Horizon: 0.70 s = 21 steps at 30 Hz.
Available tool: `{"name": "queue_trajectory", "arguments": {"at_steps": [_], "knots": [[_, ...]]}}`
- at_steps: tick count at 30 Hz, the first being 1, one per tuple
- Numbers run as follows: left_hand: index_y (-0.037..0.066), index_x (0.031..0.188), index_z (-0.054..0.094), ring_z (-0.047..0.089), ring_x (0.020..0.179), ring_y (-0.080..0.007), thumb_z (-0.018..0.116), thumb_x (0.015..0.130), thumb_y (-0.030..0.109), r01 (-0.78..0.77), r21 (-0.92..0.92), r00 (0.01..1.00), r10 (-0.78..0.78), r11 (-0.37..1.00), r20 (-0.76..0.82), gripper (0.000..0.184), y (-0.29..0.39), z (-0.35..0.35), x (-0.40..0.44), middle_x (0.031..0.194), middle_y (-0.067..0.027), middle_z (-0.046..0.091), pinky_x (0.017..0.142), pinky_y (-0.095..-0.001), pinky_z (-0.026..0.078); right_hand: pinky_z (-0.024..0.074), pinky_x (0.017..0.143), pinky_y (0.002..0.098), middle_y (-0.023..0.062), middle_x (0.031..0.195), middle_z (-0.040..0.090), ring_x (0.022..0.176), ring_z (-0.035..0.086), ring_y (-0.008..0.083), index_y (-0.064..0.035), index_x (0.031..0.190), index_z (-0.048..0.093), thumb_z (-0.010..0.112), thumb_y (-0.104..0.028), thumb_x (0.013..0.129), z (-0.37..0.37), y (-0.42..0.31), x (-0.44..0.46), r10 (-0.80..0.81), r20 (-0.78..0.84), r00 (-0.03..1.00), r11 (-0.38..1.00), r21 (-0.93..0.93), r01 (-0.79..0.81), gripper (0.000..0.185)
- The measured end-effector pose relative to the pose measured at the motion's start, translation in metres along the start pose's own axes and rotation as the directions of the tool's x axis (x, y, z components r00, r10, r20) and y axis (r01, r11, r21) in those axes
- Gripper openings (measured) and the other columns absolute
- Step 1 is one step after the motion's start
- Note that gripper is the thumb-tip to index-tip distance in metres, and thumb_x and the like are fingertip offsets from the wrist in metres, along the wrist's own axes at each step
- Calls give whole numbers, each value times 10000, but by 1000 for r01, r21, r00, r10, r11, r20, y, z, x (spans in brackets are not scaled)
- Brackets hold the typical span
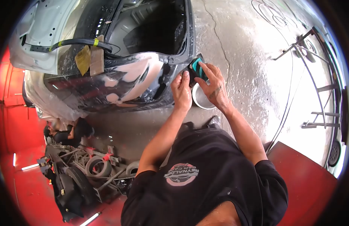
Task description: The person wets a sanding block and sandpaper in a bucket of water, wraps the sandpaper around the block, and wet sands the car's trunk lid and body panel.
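Workshop floor: grey concrete (216,22), cracked, glare-bright at right; red wall (20,116) at left. Dark car body (88,86) fills upper left, pale smooth patches (144,73) on its rear corner.

Work is held in the air beside that corner. Left hand (181,92) pinches a dark sheet-like piece (193,76), thumb on top; right hand (214,84) has fingers and thumb closed about a teal pad (198,67) that meets the piece. Two-handed hold probably keeps pad and piece together and steady. A white bucket (202,98) stands on the floor below the hands, within easy reach; likely handy for wetting or catching drips.

On the car, a pale flat block (97,58) lies beside a yellow sheet (82,61), presumably set there to be near the work. A black strip (72,43) with yellow tape rests close by.

Hard to make out: the fingertips under the pad; whether pad and dark piece are joined; the bucket's contents, mostly covered by the right hand. A co-worker (71,132) crouches at left, hands indistinct. Frame edges fall into black.
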<state>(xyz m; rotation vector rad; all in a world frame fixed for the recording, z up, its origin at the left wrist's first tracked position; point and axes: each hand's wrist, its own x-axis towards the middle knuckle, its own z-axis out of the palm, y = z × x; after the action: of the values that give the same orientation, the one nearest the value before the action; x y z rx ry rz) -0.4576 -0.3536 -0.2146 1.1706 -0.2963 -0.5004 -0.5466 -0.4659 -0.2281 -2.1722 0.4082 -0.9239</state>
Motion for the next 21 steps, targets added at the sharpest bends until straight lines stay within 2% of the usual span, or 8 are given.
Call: {"name": "queue_trajectory", "arguments": {"at_steps": [6,9,10,11,14,16,19,21], "knots": [[27,1145,685,617,947,-74,597,1106,204,43,-89,990,-31,995,139,202,-14,-16,2,1037,3,673,840,-259,551,512,1003,482,250,1336,623,1200,606,426,-47,1420,650,788,-132,875,2,1,-3,5,-5,1000,999,-34,-6,569],[-40,1361,625,640,1173,-160,528,1123,286,180,-280,957,-101,943,273,416,11,-5,-1,1294,-118,672,1026,-355,520,548,962,424,226,1346,629,1171,659,385,-40,1408,671,794,-9,870,6,6,-3,30,-32,999,1000,-3,-31,552],[-21,1415,608,614,1240,-181,496,1107,283,280,-360,930,-158,890,331,447,14,-7,3,1343,-114,666,1092,-382,465,562,937,394,218,1371,611,1154,678,363,-34,1417,662,736,63,894,7,-1,0,193,6,981,970,150,-192,537],[-5,1473,576,597,1285,-182,471,1081,237,350,-402,913,-211,846,350,472,2,-19,13,1398,-89,657,1123,-377,428,563,939,389,215,1373,606,1139,687,356,-31,1421,658,682,77,921,11,8,-2,147,-24,989,972,187,-140,512],[15,1500,575,587,1322,-165,456,1054,140,295,-239,923,-212,925,320,478,16,-18,16,1472,-72,626,1079,-369,482,518,1001,367,207,1357,599,1210,636,323,30,1425,628,607,75,979,5,-1,11,72,48,996,981,176,-79,449],[-48,1496,560,558,1389,-196,491,1038,43,170,-49,951,-151,984,268,472,23,-20,17,1588,-106,533,1087,-363,512,506,1026,408,239,1372,590,1226,626,363,60,1436,602,645,-84,1000,6,-2,18,25,104,994,964,262,-52,461],[-61,1330,701,630,1207,-125,692,1010,13,-14,3,983,13,1000,185,329,30,-22,20,1475,-115,623,1034,-280,530,489,1070,457,294,1410,571,1286,601,426,80,1439,585,717,-273,965,3,-18,31,-24,202,979,946,322,-43,606],[-87,1362,665,622,1258,-165,631,1010,-51,-86,89,984,70,992,163,355,38,-33,23,1480,-140,621,1067,-316,528,496,1063,450,293,1416,572,1279,608,422,80,1436,586,727,-269,959,4,-43,43,-38,253,967,945,324,-47,608]]}}
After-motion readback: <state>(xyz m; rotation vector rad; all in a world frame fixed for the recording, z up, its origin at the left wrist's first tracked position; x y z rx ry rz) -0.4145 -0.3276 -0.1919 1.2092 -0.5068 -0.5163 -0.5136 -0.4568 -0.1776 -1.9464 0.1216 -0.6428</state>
